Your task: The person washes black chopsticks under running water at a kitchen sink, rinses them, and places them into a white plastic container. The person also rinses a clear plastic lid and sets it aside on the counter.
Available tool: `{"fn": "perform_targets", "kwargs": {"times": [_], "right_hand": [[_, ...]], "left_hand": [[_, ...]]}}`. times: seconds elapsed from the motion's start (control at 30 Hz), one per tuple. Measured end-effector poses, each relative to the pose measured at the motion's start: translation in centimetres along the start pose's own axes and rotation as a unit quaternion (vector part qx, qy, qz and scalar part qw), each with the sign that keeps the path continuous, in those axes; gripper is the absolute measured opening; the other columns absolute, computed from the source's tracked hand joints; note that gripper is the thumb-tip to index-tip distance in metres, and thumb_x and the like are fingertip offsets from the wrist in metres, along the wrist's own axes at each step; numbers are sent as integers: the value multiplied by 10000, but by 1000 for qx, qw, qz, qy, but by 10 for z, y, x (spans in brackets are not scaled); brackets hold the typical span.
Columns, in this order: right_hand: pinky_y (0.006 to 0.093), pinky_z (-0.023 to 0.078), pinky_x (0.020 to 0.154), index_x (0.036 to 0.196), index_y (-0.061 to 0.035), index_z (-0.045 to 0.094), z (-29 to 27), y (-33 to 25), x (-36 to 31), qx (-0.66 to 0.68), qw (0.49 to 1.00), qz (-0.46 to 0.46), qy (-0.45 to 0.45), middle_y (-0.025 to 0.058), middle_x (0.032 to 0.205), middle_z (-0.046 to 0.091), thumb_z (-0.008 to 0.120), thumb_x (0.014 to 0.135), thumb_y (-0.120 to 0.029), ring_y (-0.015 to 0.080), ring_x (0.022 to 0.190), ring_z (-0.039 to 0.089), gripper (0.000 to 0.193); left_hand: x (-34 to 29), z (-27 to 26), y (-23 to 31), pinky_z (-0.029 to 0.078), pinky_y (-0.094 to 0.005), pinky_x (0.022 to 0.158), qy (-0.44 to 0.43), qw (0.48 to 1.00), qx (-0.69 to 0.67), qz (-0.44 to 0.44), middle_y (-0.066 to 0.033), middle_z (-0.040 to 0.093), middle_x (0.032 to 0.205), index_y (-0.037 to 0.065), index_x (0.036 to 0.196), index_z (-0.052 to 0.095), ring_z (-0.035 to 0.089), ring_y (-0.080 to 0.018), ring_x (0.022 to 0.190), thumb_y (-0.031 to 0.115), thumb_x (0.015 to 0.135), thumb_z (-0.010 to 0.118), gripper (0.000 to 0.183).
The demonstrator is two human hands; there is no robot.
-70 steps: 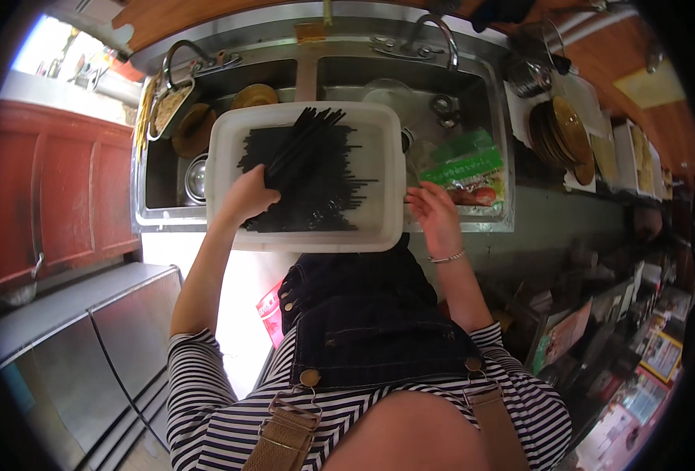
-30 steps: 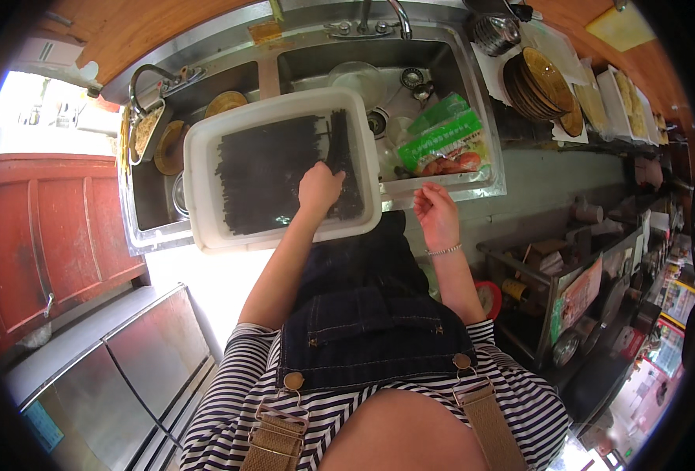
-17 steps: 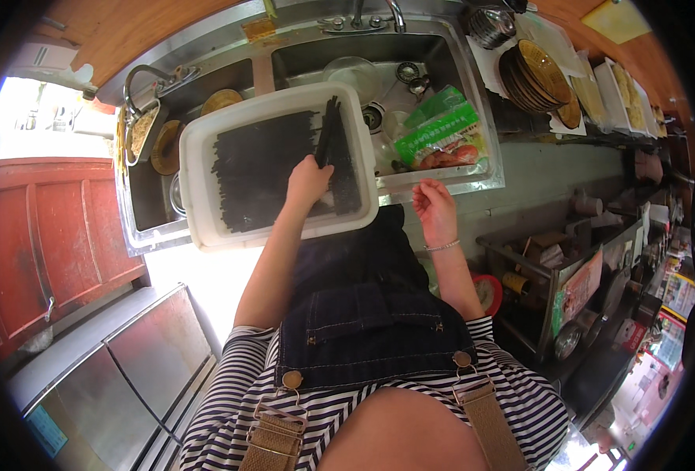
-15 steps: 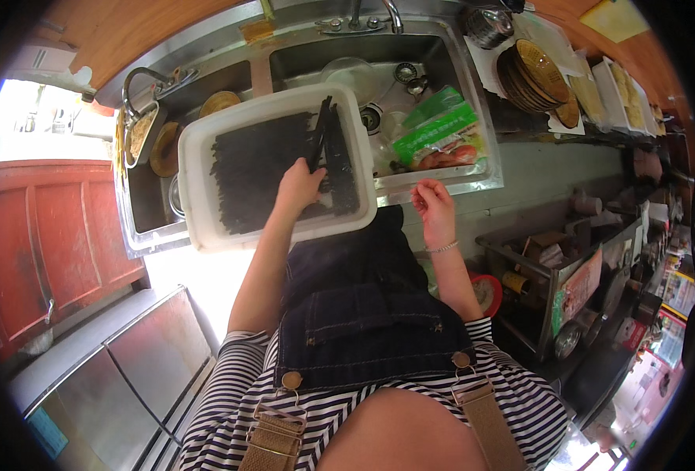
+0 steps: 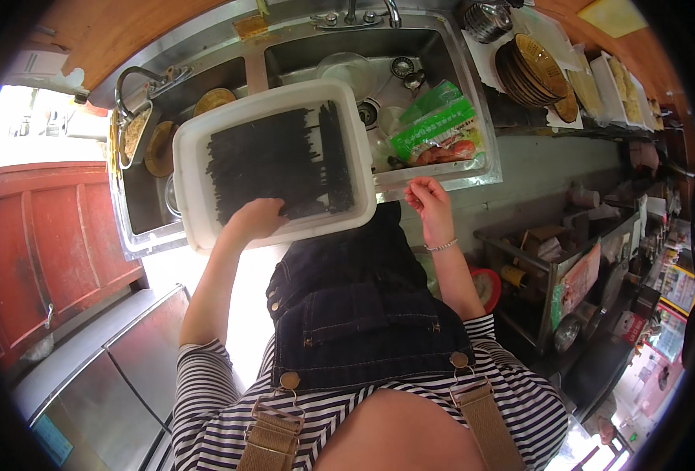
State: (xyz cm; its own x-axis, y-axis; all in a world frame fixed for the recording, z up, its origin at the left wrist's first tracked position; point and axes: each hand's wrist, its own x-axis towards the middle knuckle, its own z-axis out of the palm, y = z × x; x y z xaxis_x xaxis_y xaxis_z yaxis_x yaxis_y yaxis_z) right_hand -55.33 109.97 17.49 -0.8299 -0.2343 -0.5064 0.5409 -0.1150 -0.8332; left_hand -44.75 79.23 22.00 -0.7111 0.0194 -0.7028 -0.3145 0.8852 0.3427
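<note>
A white plastic tub (image 5: pixel 193 169) rests across the double sink. Many thin black chopsticks (image 5: pixel 261 161) lie in it, a wide main layer with a narrower bundle (image 5: pixel 333 149) along the right side. My left hand (image 5: pixel 259 217) is over the tub's near edge, its fingers bent together on the near ends of the main layer; the fingertips are partly hidden. My right hand (image 5: pixel 431 206) hangs in the air by the front edge of the sink, to the right of the tub. Its fingers are curled in, and nothing shows in them.
The right basin (image 5: pixel 300 61) holds a green package (image 5: pixel 435 129), a clear bowl and a ladle. Brown plates (image 5: pixel 220 98) sit in the left basin. Stacked brown bowls (image 5: pixel 532 71) stand on the counter at right. Below is a metal cart (image 5: pixel 548 275).
My left hand has moved left and toward me. The tilted chopsticks it held are out of it, and the right-hand bundle lies flat. My right hand has barely moved.
</note>
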Motion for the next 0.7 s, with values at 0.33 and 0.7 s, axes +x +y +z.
{"fn": "perform_targets", "kwargs": {"times": [0.33, 0.7], "right_hand": [[202, 445, 647, 903, -55, 572, -5, 1, -5, -1, 1000, 9, 15, 32, 806, 606, 548, 861, -106, 80, 701, 549, 71], [196, 447, 633, 894, -55, 572, 2, 1, 3, 2, 1000, 10, 16, 33, 794, 609, 564, 854, -101, 74, 683, 550, 61]], "left_hand": [[-20, -30, -66, 442, -438, 693, 88, 995, -3, -47, -180, 608, 842, 60, 1098, 494, 575, -354, 855, 249, 844, 563, 324], [53, -37, -114, 437, -395, 771, 281, 942, 177, 52, -60, 547, 961, 146, 1210, 493, 535, -268, 945, 186, 836, 542, 379]]}}
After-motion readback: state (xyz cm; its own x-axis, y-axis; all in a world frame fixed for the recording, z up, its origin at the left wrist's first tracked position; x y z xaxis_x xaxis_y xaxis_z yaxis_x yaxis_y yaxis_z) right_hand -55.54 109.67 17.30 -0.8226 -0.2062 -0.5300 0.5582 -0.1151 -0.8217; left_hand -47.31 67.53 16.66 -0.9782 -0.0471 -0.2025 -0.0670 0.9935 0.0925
